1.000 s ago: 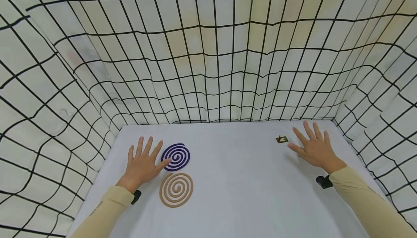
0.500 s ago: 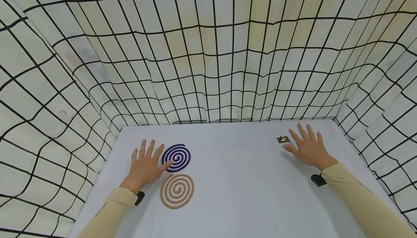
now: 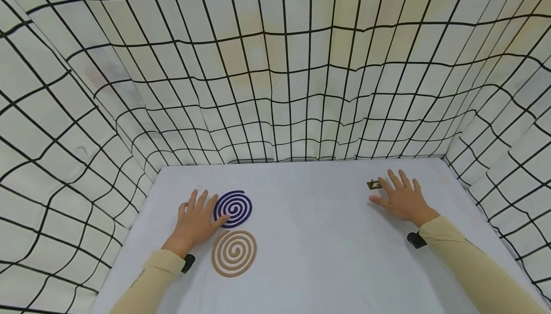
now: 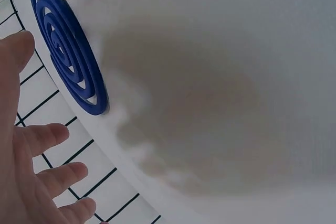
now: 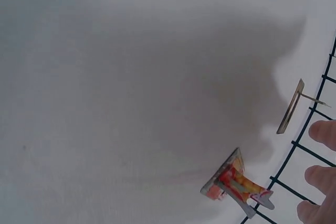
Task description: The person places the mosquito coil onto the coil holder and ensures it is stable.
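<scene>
My left hand (image 3: 195, 221) hovers over the left of the white table, fingers spread and a little bent, holding nothing. Its thumb overlaps a dark blue mosquito coil (image 3: 233, 209) in the head view. Nearer to me lies a tan mosquito coil (image 3: 235, 252), whose edge also shows in the left wrist view. My right hand (image 3: 404, 204) is held over the far right, palm down and holding nothing; its index finger overlaps a small gold metal coil stand (image 3: 372, 185). The right wrist view shows a second, red-and-yellow printed stand (image 5: 239, 187), hidden under the hand in the head view.
A white table (image 3: 310, 237) spreads between the hands. White walls with black netting (image 3: 297, 89) rise along its back and both sides. A dark wrist camera (image 3: 416, 240) sits under the right wrist, another (image 3: 188, 263) under the left.
My right hand has moved left, and its index finger now overlaps the gold stand. My left hand has shifted slightly right and nearer to me, its fingers more bent. Coils and stand stay put.
</scene>
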### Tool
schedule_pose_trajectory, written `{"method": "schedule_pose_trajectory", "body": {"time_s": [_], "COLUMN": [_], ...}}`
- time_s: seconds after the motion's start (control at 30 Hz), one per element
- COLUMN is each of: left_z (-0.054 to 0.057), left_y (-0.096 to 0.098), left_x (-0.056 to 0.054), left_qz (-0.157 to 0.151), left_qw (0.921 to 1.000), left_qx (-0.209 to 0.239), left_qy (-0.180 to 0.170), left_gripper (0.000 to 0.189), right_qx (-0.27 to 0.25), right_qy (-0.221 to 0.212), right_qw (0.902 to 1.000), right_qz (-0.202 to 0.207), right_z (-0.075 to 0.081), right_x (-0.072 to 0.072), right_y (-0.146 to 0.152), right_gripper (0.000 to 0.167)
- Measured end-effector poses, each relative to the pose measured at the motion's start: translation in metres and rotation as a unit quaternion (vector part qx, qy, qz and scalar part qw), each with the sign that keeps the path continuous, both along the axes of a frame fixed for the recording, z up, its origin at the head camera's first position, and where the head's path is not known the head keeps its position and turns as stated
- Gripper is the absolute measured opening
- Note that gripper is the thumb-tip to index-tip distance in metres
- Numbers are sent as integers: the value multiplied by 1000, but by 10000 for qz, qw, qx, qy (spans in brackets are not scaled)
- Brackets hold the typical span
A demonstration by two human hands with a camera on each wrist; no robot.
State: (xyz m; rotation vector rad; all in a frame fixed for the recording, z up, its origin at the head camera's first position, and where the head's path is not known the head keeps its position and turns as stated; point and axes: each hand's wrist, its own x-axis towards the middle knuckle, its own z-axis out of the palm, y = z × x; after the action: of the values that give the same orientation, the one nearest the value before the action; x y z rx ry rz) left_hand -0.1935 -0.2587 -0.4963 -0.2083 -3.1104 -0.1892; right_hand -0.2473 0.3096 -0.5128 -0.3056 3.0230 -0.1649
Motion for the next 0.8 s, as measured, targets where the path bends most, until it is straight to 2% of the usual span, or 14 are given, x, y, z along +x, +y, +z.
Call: {"method": "schedule_pose_trajectory", "body": {"time_s": [0.37,0.8], "left_z": [-2,-8], "left_y": [3,2], "left_x": [0,-5], "left_qz": [-21,160], "left_qw": [9996,9986], "left_qx": [235,400], "left_qy": [-125,-307], "left_gripper": [72,74], "right_qx": [31,227], "right_qy": [29,66], "right_qw": [10000,9997], "right_qz": [64,16], "right_z": [-4,-10], "right_x": [3,-1], "right_y": [-9,-10], "right_gripper": [83,81]}}
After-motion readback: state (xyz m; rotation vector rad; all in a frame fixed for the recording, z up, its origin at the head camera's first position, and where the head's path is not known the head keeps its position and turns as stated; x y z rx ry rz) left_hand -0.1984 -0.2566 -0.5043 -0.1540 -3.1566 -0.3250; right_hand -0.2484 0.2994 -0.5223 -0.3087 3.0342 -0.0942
